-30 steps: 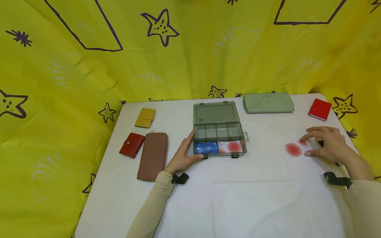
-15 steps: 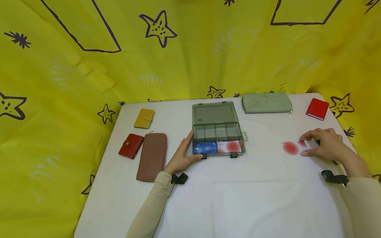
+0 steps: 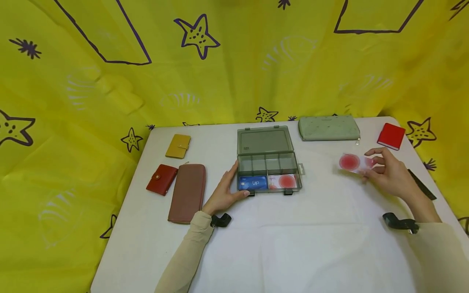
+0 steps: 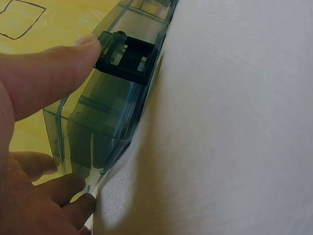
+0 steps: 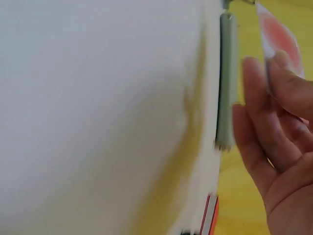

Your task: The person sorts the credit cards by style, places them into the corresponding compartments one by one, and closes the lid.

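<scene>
- Head view shows the person's right hand (image 3: 387, 175) raised over the right part of the white-covered table (image 3: 293, 244), pinching a white plastic card with a red circle (image 3: 353, 162) between thumb and fingertips; the card is off the cloth, tilted and pointing left.
- Right wrist view, though blurred, shows the same card (image 5: 279, 41) held at the fingertips (image 5: 286, 73), with the long pale green zip wallet (image 5: 226, 78) lying beyond at the table's far edge.
- Left hand (image 3: 223, 191) rests against the left end of the smoky grey transparent compartment box (image 3: 269, 160), fingers laid along its side and thumb at the front corner (the lid stands open, flat behind the tray).
- Left wrist view shows the thumb (image 4: 54, 73) touching the box's dark front latch (image 4: 124, 56), the other fingers curled at the near corner.
- Inside the box's front row lie a blue card marked VIP (image 3: 253, 182) on the left and a second white card with a red circle (image 3: 283, 181) just beside it on the right.
- Left of the box lie a long dusty-pink wallet (image 3: 187, 192), a small red snap wallet (image 3: 162, 179) and a small yellow wallet (image 3: 178, 145).
- At the far right corner sits a small red booklet-like case (image 3: 391, 136), well apart from the green wallet (image 3: 328, 127).
</scene>
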### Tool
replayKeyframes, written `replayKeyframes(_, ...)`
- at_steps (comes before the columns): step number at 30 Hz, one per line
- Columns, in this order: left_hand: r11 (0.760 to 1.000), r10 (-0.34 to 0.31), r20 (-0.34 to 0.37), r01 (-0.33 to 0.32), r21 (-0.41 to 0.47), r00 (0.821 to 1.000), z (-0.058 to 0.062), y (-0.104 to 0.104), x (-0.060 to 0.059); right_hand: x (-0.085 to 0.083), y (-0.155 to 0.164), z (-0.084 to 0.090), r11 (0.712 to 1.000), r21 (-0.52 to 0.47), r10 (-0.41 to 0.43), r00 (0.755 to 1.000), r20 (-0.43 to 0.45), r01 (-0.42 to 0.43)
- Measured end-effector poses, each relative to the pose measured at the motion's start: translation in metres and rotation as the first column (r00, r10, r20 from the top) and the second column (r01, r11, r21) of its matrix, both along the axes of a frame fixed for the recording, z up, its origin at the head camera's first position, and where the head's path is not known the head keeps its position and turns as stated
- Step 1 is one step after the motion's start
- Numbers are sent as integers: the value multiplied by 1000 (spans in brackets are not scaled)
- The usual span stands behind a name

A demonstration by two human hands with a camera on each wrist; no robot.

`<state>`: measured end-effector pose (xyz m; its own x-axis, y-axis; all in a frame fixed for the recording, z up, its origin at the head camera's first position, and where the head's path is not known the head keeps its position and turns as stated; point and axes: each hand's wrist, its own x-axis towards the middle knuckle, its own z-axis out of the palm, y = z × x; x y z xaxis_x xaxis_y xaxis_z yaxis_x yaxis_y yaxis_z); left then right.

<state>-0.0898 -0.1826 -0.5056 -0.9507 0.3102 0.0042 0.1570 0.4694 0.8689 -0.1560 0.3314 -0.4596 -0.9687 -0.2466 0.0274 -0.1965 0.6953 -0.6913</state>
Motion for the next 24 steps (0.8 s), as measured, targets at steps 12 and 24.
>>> replayKeyframes(12, 1000, -9, -11, 9, 3, 1000, 2, -1, 2, -5, -95, -3, 827, -550, 109, 993, -47, -117)
replayKeyframes(24, 1000, -8, -7, 8, 2, 1000, 1, -1, 0, 2, -158, -7, 850, -423, 307, 948, -86, -314)
